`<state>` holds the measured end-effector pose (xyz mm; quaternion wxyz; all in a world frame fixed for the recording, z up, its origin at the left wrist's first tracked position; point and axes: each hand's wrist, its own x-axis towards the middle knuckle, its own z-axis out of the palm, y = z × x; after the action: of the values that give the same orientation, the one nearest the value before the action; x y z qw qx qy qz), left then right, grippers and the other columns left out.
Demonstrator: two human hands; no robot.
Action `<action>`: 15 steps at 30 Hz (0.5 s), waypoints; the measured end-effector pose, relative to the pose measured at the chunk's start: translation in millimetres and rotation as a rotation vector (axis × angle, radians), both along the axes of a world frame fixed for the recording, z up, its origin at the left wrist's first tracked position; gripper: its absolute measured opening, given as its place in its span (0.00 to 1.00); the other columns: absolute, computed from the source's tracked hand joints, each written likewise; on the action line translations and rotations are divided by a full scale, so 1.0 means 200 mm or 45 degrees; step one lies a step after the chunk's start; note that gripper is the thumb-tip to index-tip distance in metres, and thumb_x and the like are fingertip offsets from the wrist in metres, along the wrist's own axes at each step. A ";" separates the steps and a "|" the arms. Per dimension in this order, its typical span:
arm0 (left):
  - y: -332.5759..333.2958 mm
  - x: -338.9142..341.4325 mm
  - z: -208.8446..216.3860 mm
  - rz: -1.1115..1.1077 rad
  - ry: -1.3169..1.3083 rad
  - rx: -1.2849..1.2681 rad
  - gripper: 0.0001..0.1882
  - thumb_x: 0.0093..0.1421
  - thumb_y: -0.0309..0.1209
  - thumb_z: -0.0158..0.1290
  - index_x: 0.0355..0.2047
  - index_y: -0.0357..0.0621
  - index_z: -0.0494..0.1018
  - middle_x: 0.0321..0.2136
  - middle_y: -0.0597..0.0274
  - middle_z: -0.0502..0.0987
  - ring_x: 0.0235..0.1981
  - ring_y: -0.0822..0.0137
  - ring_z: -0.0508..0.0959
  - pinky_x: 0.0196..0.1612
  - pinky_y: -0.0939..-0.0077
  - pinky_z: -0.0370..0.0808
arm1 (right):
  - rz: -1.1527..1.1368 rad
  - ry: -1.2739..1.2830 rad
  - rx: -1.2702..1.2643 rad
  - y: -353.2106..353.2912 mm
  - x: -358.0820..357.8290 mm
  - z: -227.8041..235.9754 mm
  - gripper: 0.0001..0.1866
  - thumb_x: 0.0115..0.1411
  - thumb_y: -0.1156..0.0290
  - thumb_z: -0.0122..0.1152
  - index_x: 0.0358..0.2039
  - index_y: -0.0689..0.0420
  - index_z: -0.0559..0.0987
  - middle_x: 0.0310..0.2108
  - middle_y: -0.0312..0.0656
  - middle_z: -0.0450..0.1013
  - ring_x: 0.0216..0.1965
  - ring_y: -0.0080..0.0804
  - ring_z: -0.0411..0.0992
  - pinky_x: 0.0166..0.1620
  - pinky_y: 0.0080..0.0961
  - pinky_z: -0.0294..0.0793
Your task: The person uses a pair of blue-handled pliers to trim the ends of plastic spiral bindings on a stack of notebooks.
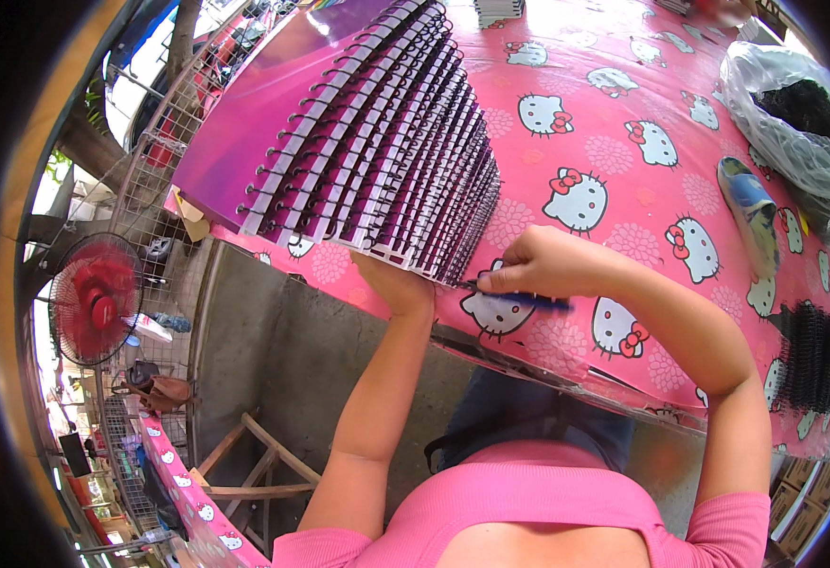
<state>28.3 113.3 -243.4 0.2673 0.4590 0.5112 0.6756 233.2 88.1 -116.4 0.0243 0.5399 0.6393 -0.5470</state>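
A tall, slanting stack of spiral-bound notebooks (396, 142) with purple covers and black wire-like coils fans across the left part of the table. My left hand (396, 282) is at the stack's near bottom edge, touching the closest notebook; its fingers are hidden beneath the pages. Just to the right, my right hand (526, 265) is closed around blue-handled pliers (544, 303). Their dark tip meets the lower end of a coil at the corner of the nearest notebook. The jaws are too small to make out.
The table (585, 256) wears a pink cat-print cover. On its right lie a clear plastic bag (765, 71) of black coils, a blue-and-yellow elongated item (749, 213) and a bundle of black coils (811, 355). A red fan (99, 298) and wooden frame (258, 464) stand left.
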 end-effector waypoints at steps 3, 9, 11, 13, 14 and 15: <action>0.01 0.00 -0.01 0.012 0.027 0.019 0.21 0.67 0.32 0.42 0.57 0.34 0.59 0.52 0.52 0.68 0.49 0.62 0.73 0.49 0.71 0.75 | -0.032 0.136 0.193 -0.02 0.02 -0.12 0.26 0.57 0.48 0.61 0.32 0.64 0.79 0.22 0.50 0.75 0.29 0.40 0.77 0.34 0.38 0.75; 0.01 0.01 0.02 -0.064 -0.260 0.003 0.24 0.70 0.38 0.37 0.61 0.37 0.56 0.55 0.52 0.67 0.51 0.59 0.74 0.50 0.67 0.77 | 0.212 -0.170 1.483 -0.19 0.04 -0.23 0.24 0.48 0.57 0.69 0.39 0.56 0.71 0.36 0.44 0.68 0.43 0.42 0.67 0.51 0.39 0.64; 0.00 0.03 0.06 -0.108 -0.356 -0.002 0.24 0.70 0.38 0.37 0.61 0.37 0.56 0.55 0.52 0.67 0.51 0.59 0.74 0.51 0.68 0.77 | 0.207 -0.142 1.639 -0.18 0.02 -0.29 0.24 0.48 0.56 0.69 0.40 0.56 0.72 0.37 0.44 0.68 0.43 0.42 0.68 0.49 0.39 0.65; -0.01 0.06 0.09 -0.147 -0.442 0.009 0.24 0.69 0.38 0.38 0.61 0.37 0.57 0.55 0.53 0.67 0.51 0.60 0.74 0.51 0.69 0.76 | 0.210 -0.127 1.628 -0.18 0.02 -0.32 0.23 0.49 0.56 0.69 0.39 0.56 0.72 0.36 0.44 0.68 0.43 0.42 0.68 0.48 0.39 0.66; -0.01 0.07 0.11 -0.160 -0.477 0.022 0.24 0.69 0.37 0.38 0.61 0.38 0.57 0.55 0.53 0.67 0.51 0.60 0.74 0.51 0.69 0.76 | 0.219 -0.122 1.539 -0.17 0.02 -0.31 0.23 0.49 0.56 0.69 0.38 0.57 0.72 0.35 0.44 0.68 0.43 0.42 0.68 0.48 0.40 0.67; -0.01 0.07 0.11 -0.174 -0.512 0.036 0.23 0.69 0.37 0.39 0.61 0.38 0.57 0.55 0.53 0.67 0.51 0.60 0.74 0.51 0.70 0.76 | 0.227 -0.118 1.450 -0.17 0.01 -0.31 0.23 0.49 0.56 0.69 0.38 0.57 0.73 0.35 0.44 0.68 0.42 0.42 0.69 0.47 0.40 0.68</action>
<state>43.2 111.5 -220.6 0.4027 0.3521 0.4057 0.7411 235.1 54.8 -177.6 -0.1962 0.4353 0.8742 -0.0882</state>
